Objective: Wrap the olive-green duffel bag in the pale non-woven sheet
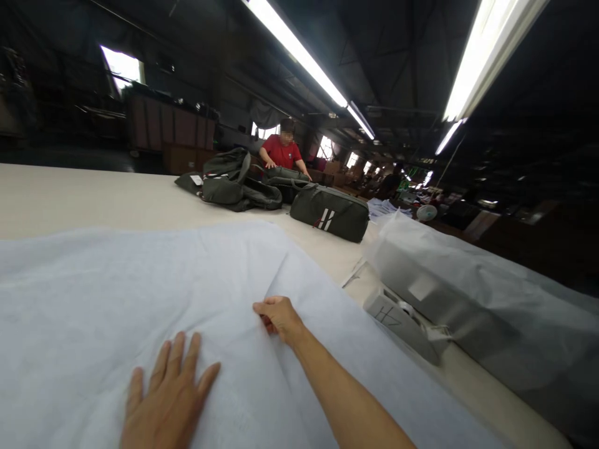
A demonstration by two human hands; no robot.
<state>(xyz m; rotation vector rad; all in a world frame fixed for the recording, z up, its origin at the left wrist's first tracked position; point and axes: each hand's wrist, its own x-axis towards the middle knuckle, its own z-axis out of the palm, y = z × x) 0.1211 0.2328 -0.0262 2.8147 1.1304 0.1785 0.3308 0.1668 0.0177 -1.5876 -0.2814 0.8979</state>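
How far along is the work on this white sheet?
Done, it seems: the sheet lies spread across part of the table. In hand: the left hand rests flat on it; the right hand pinches it. Probably left: smoothing the crease beyond the right hand.

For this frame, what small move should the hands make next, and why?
Probably draw the right hand gently away from the left: it pinches the white sheet, and creases spread around that pinch. The left hand lies flat with fingers spread, so it could likely anchor the cloth.
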